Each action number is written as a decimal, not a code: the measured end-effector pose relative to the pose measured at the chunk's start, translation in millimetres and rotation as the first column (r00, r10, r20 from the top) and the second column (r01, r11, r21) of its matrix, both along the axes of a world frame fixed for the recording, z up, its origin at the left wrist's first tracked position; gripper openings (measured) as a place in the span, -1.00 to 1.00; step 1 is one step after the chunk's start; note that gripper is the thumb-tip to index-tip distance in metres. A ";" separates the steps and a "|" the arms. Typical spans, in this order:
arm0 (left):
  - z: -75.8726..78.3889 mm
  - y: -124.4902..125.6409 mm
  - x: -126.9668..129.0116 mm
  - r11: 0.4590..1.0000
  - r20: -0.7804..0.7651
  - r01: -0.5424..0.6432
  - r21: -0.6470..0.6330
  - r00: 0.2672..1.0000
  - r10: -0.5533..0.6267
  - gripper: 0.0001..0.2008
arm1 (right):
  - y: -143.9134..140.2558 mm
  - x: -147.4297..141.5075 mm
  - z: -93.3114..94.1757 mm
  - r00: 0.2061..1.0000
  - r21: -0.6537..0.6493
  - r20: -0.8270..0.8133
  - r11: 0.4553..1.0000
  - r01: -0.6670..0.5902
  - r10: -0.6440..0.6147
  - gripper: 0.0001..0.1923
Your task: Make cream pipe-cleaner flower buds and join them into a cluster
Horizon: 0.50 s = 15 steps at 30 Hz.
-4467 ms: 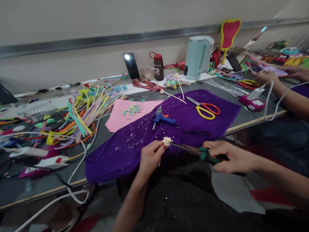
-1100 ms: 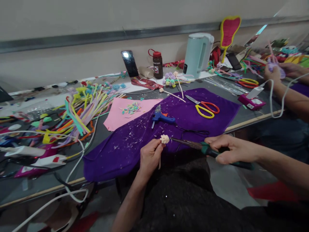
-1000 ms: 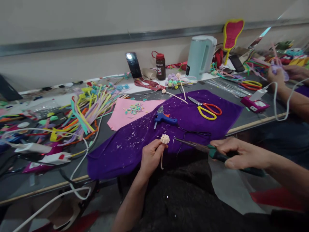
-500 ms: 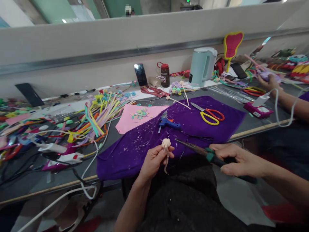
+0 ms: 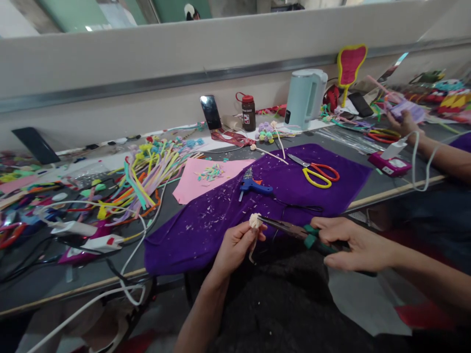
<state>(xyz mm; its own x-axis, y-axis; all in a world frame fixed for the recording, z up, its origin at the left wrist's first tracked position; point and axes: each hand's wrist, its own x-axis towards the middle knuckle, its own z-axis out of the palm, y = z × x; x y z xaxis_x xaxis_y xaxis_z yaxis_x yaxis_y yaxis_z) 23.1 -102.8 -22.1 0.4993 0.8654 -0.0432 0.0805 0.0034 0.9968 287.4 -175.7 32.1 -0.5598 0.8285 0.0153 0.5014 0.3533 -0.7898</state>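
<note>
1. A cluttered workbench [image 5: 390,189] runs along a grey wall, with a purple cloth [image 5: 221,215] draped over its near edge.
2. Left of the cloth lies a heap of pipe cleaners [image 5: 143,166].
3. At the cloth's near edge, the left hand [image 5: 235,245] pinches the stem of a cream bud [image 5: 254,220], held upright.
4. Right of the bud, the right hand [image 5: 349,242] is clenched on pliers [image 5: 294,230] (long axis pointing left), their tip touching the bud.
5. Farther back on the cloth lie a glue gun [image 5: 253,186] and scissors [image 5: 316,171].

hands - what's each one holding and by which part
The left hand pinches the cream flower by its stem just under the head. The right hand grips the pliers by their green handles.
</note>
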 end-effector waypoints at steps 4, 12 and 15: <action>2.1 -0.4 -0.3 0.995 -0.081 0.001 0.105 0.997 0.007 -0.68 | 1.1 0.5 -2.4 1.000 0.000 0.002 1.000 -0.008 0.008 -0.64; -1.5 1.2 -3.0 0.962 -0.209 0.014 0.271 0.977 0.045 -0.72 | 0.6 0.4 -1.9 0.999 -0.059 0.000 0.997 -0.043 0.043 -0.66; -3.0 1.7 -2.5 0.937 -0.239 0.016 0.349 0.968 0.072 -0.72 | 1.6 1.5 0.1 0.998 -0.113 -0.020 0.992 -0.054 0.052 -0.66</action>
